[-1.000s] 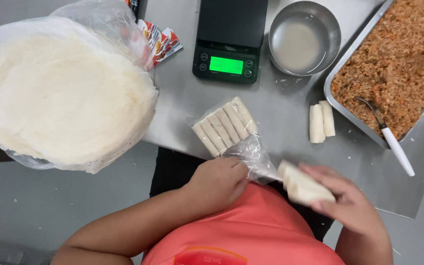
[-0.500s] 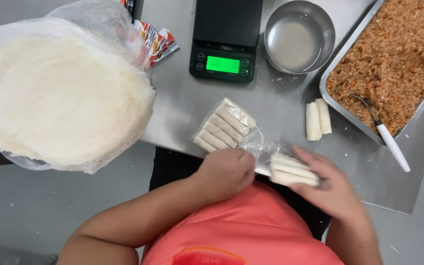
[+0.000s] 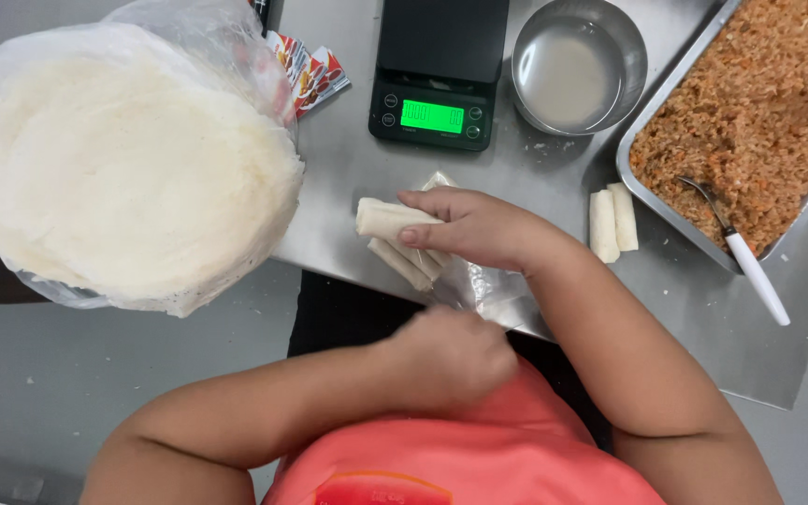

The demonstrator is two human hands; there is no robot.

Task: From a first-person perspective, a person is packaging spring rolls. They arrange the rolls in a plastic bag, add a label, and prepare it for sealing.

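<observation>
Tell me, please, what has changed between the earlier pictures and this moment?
The right hand, which held white rolls near the body, has moved forward over the table and now presses a roll onto the bagged rolls. The left hand has let go of the clear bag and drawn back to the body. The scale, bowl, filling tray and wrapper stack stayed put.

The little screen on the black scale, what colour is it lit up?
Bright green. The screen glows on the front of the black scale, clearest in the head view.
</observation>
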